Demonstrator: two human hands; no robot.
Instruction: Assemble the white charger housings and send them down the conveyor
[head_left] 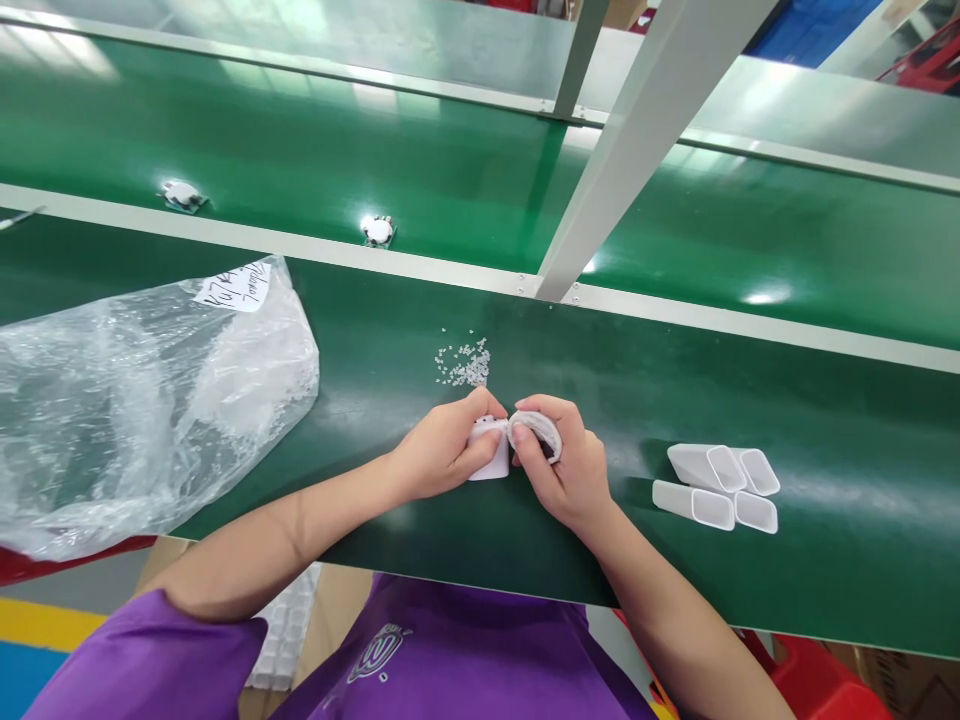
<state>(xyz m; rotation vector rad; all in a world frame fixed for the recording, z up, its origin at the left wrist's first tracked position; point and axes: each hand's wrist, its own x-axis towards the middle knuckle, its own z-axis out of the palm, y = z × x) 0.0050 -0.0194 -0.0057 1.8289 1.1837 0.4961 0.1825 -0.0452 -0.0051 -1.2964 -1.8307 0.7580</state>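
My left hand [450,445] pinches a flat white plastic piece [491,458] with small dark holes near its top edge. Right beside it, my right hand [566,465] is closed on a white ring-shaped piece [551,430], the thumb pressing into its dark opening. The two white pieces meet or nearly meet between my fingertips; I cannot tell whether they are joined. Just beyond my hands, many tiny whitish bits [469,365] lie scattered in a small heap on the green work surface [375,340].
At the left lies a large clear plastic bag [247,370] of small white pieces, with a handwritten label [238,287]. Several white open-ended sleeves [697,465] lie at the right. Two small round white parts [379,232] sit beyond the rail, where a slanting metal post [622,140] rises.
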